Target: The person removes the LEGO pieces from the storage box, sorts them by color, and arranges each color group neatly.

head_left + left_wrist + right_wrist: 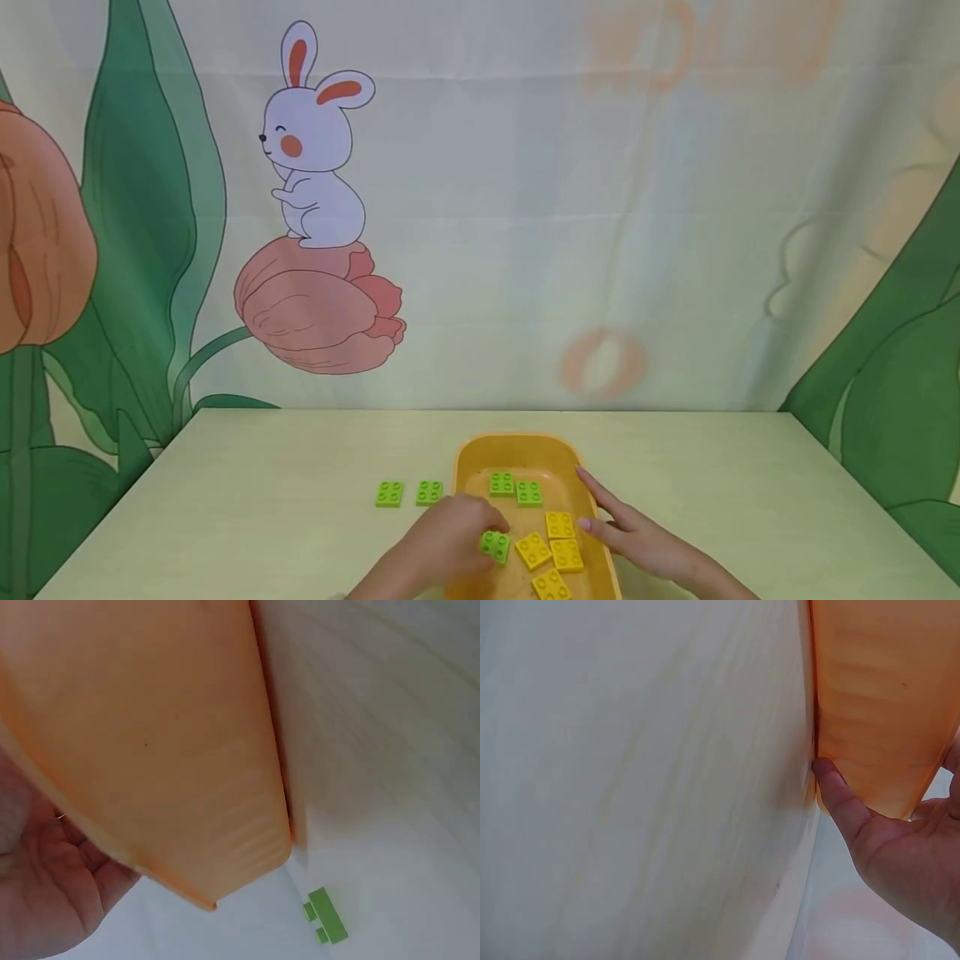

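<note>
My left hand [453, 537] reaches over the left side of a yellow tray [517, 440] and pinches a green toy building brick [495, 547]. Part of that brick is hidden by the fingers. In the left wrist view, the left hand [52, 877] shows behind the tray rim. My right hand [645, 537] holds the tray's right side, its thumb over the rim. In the right wrist view, one finger of the right hand [907, 847] lies against the tray's outer wall, low near the table. Two more green bricks [502, 484] and several yellow bricks [566, 555] lie inside the tray.
Two green bricks [389, 494] sit side by side on the pale table [247, 500], left of the tray. Behind the table's far edge hangs a curtain [495, 250] printed with a rabbit and flowers.
</note>
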Available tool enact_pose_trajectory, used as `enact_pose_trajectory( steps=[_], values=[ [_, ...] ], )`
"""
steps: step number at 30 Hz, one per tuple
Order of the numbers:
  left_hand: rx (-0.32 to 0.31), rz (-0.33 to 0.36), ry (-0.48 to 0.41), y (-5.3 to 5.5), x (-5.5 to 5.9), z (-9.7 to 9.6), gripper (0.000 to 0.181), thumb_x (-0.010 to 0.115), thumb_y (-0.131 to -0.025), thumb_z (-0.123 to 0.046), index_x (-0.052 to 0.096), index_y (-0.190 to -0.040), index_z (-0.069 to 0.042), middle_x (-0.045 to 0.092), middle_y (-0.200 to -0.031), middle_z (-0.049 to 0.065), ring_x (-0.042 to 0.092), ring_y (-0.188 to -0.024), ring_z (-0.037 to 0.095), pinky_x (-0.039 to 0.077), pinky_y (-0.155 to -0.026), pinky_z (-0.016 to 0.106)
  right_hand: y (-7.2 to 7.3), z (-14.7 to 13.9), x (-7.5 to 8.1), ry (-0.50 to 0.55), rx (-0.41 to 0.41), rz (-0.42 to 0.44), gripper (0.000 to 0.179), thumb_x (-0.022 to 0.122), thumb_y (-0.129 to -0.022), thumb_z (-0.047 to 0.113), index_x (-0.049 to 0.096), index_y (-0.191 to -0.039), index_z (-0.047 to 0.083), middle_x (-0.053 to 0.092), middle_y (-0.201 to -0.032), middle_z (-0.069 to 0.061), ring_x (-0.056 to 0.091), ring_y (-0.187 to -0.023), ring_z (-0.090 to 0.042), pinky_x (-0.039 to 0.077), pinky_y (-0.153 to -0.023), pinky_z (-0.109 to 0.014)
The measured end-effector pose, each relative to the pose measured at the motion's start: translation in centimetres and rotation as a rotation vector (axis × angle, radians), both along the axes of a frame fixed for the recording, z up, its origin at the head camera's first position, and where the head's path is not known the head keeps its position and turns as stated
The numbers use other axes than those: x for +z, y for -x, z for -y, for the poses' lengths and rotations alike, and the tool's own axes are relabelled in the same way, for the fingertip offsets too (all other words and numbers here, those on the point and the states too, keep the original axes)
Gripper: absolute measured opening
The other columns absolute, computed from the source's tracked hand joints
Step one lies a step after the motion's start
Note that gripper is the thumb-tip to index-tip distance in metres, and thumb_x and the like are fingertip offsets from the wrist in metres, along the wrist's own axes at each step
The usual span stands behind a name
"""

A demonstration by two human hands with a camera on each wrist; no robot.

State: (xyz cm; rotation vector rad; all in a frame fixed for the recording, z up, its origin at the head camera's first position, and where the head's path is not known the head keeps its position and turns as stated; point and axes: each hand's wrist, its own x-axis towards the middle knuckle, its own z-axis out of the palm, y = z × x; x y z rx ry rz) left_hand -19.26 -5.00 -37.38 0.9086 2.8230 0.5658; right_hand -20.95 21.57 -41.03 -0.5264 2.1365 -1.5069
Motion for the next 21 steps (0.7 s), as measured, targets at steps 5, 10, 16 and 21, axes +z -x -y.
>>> enact_pose_trajectory(
  steps=[5,10,16,21],
  values=[
    [-0.008,-0.047,0.133,0.3,-0.7,-1.1,0.02,0.075,-0.07,-0.016,0.071,-0.089,-0.015,0.063,-0.076,-0.01,0.05,-0.066,0.003,0.045,-0.065,0.021,-0.1,0.2,0.0,0.003,-0.001,0.002,0.066,0.038,-0.098,0.029,-0.003,-0.147,0.012,-0.001,-0.144,-0.034,0.045,-0.118,-0.037,0.045,-0.087,-0.046],
    [-0.03,-0.126,0.221,0.5,-1.3,-1.7,0.013,0.075,-0.071,-0.018,0.062,-0.068,-0.016,0.045,-0.055,-0.008,0.039,-0.053,0.008,0.036,-0.054,0.02,-0.2,0.2,0.1,0.001,-0.003,0.0,0.066,0.039,-0.098,0.03,-0.003,-0.147,0.012,-0.003,-0.144,-0.035,0.045,-0.117,-0.037,0.046,-0.087,-0.046],
    [-0.014,-0.136,0.239,1.0,-1.6,-2.0,0.013,0.073,-0.072,-0.013,0.061,-0.068,-0.016,0.044,-0.057,-0.007,0.039,-0.053,0.008,0.036,-0.053,0.019,-0.2,0.2,0.2,0.014,0.005,0.001,0.066,0.038,-0.098,0.028,-0.003,-0.147,0.012,-0.003,-0.144,-0.034,0.048,-0.115,-0.035,0.045,-0.088,-0.045],
    [-0.013,-0.131,0.269,1.1,-1.5,-2.1,0.014,0.071,-0.074,-0.01,0.06,-0.067,-0.015,0.043,-0.058,-0.006,0.039,-0.053,0.009,0.035,-0.054,0.02,-0.2,0.2,0.2,-0.005,-0.018,0.002,0.066,0.039,-0.098,0.03,-0.001,-0.147,0.012,-0.001,-0.144,-0.034,0.044,-0.118,-0.036,0.045,-0.088,-0.046]
  ],
)
